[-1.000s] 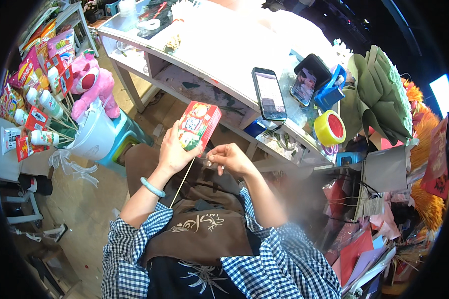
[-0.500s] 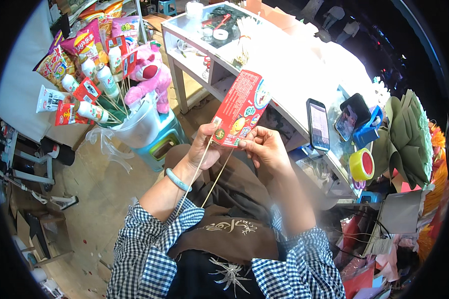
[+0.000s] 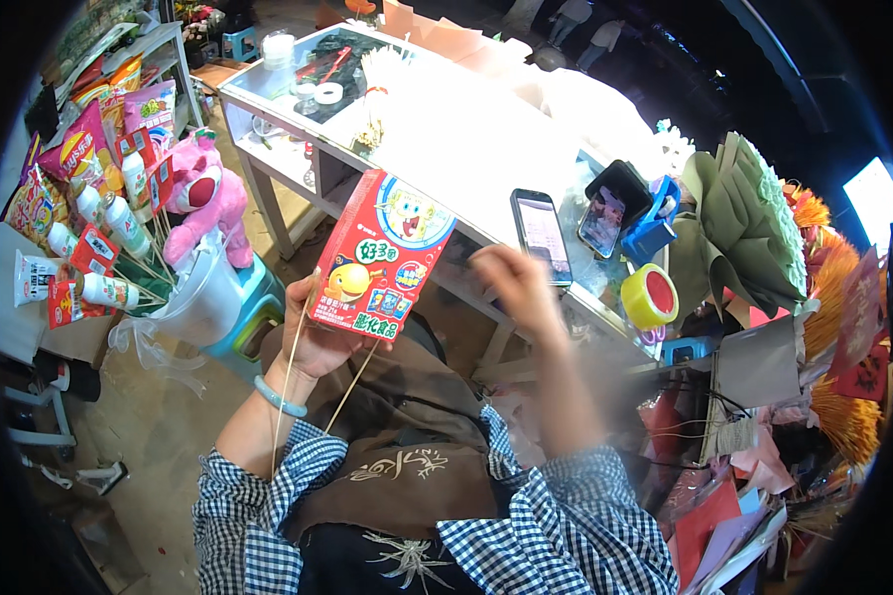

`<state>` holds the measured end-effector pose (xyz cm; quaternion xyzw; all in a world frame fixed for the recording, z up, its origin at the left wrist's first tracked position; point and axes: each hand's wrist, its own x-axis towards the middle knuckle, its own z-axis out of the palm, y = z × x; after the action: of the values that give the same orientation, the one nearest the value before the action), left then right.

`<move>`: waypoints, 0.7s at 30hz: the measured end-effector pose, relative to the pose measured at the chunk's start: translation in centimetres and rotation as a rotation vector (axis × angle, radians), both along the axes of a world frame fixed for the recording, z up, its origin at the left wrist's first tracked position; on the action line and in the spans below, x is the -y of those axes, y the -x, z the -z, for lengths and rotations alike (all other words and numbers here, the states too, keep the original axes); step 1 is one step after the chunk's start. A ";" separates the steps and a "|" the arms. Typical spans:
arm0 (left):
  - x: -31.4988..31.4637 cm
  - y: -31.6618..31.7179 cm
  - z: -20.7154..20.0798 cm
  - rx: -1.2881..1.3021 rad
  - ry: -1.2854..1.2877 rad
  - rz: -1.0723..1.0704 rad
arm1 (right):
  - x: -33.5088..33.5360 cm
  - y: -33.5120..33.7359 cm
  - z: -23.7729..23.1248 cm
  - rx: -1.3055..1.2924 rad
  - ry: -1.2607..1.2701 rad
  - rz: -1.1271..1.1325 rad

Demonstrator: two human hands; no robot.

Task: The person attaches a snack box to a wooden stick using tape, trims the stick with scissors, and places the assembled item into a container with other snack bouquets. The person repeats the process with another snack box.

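Note:
My left hand [image 3: 318,347] grips a red snack box [image 3: 382,263] from below, with the thumb along its left edge. The box is tilted, and its broad face with a cartoon character and a yellow fish shape is turned up. Two thin wooden sticks [image 3: 288,392] run down from the box toward my left sleeve; how they are fastened at the box is hidden. Apart from the box, my right hand [image 3: 521,288] is raised beside the table edge near a phone [image 3: 542,236]. Motion smears its fingers, and nothing shows clearly in them.
A white table [image 3: 466,159] holds a second phone [image 3: 605,213], a blue tape dispenser [image 3: 650,233] and yellow tape [image 3: 650,296]. A green-wrapped bouquet [image 3: 734,233] stands at right. On the left, a bucket [image 3: 203,293] carries snacks on sticks and a pink plush bear [image 3: 208,198].
My right hand has let go of the box and moved right. The box has turned to show its broad front face. My view has swung right, so the surroundings appear farther left.

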<state>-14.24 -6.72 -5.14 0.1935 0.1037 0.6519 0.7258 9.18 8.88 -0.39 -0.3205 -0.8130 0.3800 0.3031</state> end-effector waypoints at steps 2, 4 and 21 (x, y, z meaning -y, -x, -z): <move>-0.1 0.1 0.0 -0.007 -0.007 0.036 | -3.9 -4.0 -0.8 -0.059 -0.303 0.384; -0.1 0.0 0.0 0.007 0.029 0.061 | -7.1 -8.7 -1.7 0.237 -0.510 0.695; 0.8 1.6 2.6 -0.155 0.026 0.043 | -20.8 -18.7 -6.5 0.181 -0.661 1.022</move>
<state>-15.85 -7.50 -7.75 0.2361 0.1640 0.6177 0.7320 27.92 29.68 6.06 -0.5896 -0.6539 -0.1144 0.4602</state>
